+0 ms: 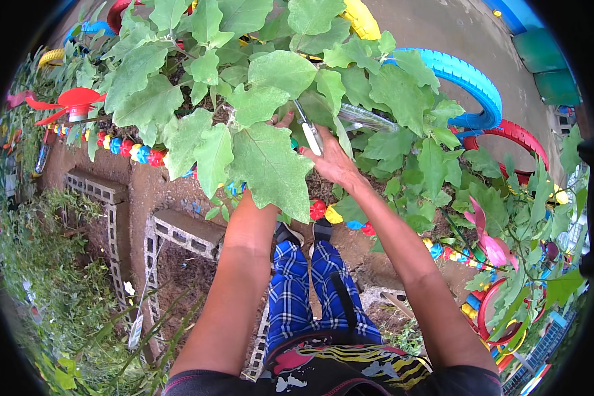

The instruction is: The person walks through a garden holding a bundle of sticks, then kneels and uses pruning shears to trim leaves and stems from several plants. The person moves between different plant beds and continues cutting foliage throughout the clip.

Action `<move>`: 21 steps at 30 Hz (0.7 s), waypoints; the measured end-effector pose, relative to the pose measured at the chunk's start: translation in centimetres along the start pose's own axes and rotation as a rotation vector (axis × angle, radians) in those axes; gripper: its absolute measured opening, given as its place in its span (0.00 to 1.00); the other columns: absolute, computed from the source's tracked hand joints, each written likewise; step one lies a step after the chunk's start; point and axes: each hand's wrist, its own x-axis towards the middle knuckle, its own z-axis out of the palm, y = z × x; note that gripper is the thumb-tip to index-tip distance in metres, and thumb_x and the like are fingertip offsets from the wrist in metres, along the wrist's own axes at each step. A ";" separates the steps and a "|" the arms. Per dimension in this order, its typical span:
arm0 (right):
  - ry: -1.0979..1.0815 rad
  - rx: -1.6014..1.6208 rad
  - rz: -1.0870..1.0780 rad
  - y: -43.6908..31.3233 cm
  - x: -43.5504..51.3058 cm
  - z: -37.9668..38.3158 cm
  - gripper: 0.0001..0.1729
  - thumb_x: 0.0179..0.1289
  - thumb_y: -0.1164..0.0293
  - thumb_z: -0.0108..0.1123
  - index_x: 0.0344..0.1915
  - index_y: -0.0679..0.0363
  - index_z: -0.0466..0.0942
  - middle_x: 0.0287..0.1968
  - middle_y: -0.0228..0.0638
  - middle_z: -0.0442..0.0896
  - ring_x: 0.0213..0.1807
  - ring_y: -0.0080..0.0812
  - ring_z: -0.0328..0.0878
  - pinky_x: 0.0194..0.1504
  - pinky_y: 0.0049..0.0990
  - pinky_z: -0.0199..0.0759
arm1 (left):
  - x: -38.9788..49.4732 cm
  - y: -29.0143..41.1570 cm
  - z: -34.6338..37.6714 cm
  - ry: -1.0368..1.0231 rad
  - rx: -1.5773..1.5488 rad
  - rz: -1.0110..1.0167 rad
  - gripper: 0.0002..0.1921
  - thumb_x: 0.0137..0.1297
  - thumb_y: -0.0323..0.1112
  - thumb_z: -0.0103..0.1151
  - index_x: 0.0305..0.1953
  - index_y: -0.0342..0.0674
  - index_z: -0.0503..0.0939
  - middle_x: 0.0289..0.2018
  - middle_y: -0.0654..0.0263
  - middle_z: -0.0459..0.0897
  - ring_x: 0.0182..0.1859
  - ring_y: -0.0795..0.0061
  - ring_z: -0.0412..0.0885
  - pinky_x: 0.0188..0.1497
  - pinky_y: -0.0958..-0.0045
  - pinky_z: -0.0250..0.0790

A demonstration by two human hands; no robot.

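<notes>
My right hand [330,154] is closed around a pair of scissors or shears with white handles [312,138], its metal part pointing up among the leaves. My left hand [283,120] reaches in under the broad leaves of a leafy plant [272,163]; only some fingers show, and whether it grips a stem is hidden. Both hands are close together in the foliage. A clear plastic bottle [369,118] lies among the leaves just right of the shears.
Painted tires, one blue [475,84] and one red [524,143], stand behind the plants. A row of coloured bottle bottoms [128,148] edges the bed. Concrete blocks [185,232] lie at lower left. A pink plastic flower [490,242] is at right, a red one [74,104] at left.
</notes>
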 end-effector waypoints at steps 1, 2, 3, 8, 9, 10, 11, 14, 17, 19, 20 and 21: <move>-0.006 -0.001 0.004 0.2 0.5 0.0 0.41 0.50 0.59 0.53 0.62 0.60 0.48 0.50 0.55 0.69 0.52 0.52 0.67 0.53 0.40 0.60 | 0.0 -0.3 -0.4 -0.002 0.119 0.067 0.18 0.60 0.43 0.48 0.52 0.51 0.71 0.48 0.55 0.72 0.47 0.67 0.71 0.51 0.67 0.59; -0.046 0.034 0.017 0.3 1.1 0.1 0.43 0.50 0.59 0.54 0.62 0.62 0.47 0.53 0.56 0.66 0.56 0.50 0.64 0.57 0.38 0.57 | -0.4 -1.0 -1.3 0.023 0.308 0.205 0.17 0.60 0.43 0.49 0.51 0.50 0.72 0.45 0.56 0.73 0.44 0.68 0.72 0.48 0.68 0.61; -0.008 0.004 -0.022 0.5 1.7 0.4 0.43 0.49 0.60 0.56 0.61 0.65 0.50 0.52 0.56 0.67 0.54 0.49 0.65 0.56 0.37 0.58 | -0.3 -1.3 -1.3 0.083 0.347 0.247 0.17 0.58 0.44 0.52 0.48 0.47 0.73 0.37 0.60 0.72 0.36 0.72 0.70 0.39 0.70 0.60; 0.100 -0.076 -0.047 1.5 5.0 2.8 0.44 0.46 0.60 0.60 0.59 0.71 0.54 0.52 0.56 0.68 0.54 0.46 0.67 0.56 0.32 0.58 | 1.2 -3.5 -2.3 0.155 -0.177 0.141 0.16 0.52 0.41 0.61 0.40 0.40 0.76 0.17 0.70 0.69 0.17 0.81 0.66 0.17 0.74 0.59; 0.118 -0.102 0.008 1.6 5.8 3.3 0.44 0.46 0.60 0.60 0.59 0.71 0.55 0.53 0.55 0.67 0.54 0.45 0.66 0.56 0.31 0.58 | 2.0 -4.1 -2.5 0.184 -0.137 0.073 0.16 0.52 0.41 0.61 0.40 0.40 0.76 0.18 0.70 0.70 0.17 0.81 0.66 0.17 0.74 0.59; 0.012 -0.055 0.003 1.9 6.6 3.1 0.45 0.47 0.57 0.58 0.61 0.67 0.51 0.58 0.54 0.62 0.59 0.46 0.60 0.60 0.33 0.52 | 2.8 -4.8 -2.6 0.213 -0.104 0.068 0.16 0.52 0.41 0.61 0.40 0.40 0.76 0.18 0.70 0.70 0.17 0.81 0.66 0.17 0.75 0.59; 0.006 -0.077 -0.019 2.0 7.3 3.2 0.46 0.48 0.56 0.57 0.62 0.66 0.49 0.59 0.54 0.60 0.61 0.46 0.58 0.61 0.34 0.50 | 3.6 -5.4 -2.7 0.242 -0.073 0.064 0.16 0.52 0.41 0.61 0.40 0.40 0.76 0.18 0.70 0.70 0.16 0.81 0.65 0.16 0.75 0.58; -0.084 -0.180 0.022 2.2 9.1 3.4 0.47 0.50 0.52 0.52 0.64 0.63 0.43 0.62 0.52 0.54 0.64 0.47 0.51 0.63 0.37 0.44 | 5.3 -6.7 -2.9 0.330 0.014 0.049 0.16 0.52 0.40 0.61 0.39 0.39 0.76 0.18 0.70 0.70 0.16 0.81 0.65 0.16 0.75 0.58; -0.116 -0.188 -0.147 2.2 10.6 2.7 0.46 0.51 0.54 0.53 0.64 0.62 0.44 0.61 0.52 0.56 0.63 0.48 0.53 0.61 0.37 0.47 | 5.0 -7.3 -3.5 0.255 -0.087 0.039 0.15 0.51 0.38 0.62 0.39 0.38 0.76 0.18 0.70 0.71 0.16 0.81 0.64 0.15 0.76 0.57; -0.139 -0.224 -0.152 1.8 11.4 2.5 0.45 0.50 0.55 0.54 0.63 0.61 0.45 0.59 0.51 0.60 0.60 0.48 0.57 0.60 0.36 0.50 | 4.2 -7.1 -3.4 0.180 -0.193 0.055 0.15 0.51 0.36 0.63 0.39 0.38 0.76 0.19 0.69 0.72 0.16 0.82 0.64 0.16 0.76 0.57; -0.122 -0.211 -0.165 1.6 11.5 2.5 0.45 0.50 0.55 0.54 0.63 0.61 0.45 0.58 0.51 0.61 0.60 0.48 0.58 0.59 0.35 0.50 | 3.9 -7.0 -3.3 0.159 -0.232 0.071 0.15 0.51 0.35 0.63 0.40 0.37 0.75 0.19 0.69 0.73 0.17 0.82 0.64 0.17 0.77 0.58; -0.104 -0.198 -0.177 1.4 11.5 2.6 0.45 0.50 0.56 0.54 0.63 0.60 0.46 0.57 0.51 0.62 0.59 0.47 0.58 0.59 0.35 0.51 | 3.5 -6.7 -3.2 0.132 -0.274 0.097 0.15 0.51 0.34 0.63 0.40 0.37 0.75 0.20 0.69 0.74 0.17 0.82 0.65 0.17 0.77 0.58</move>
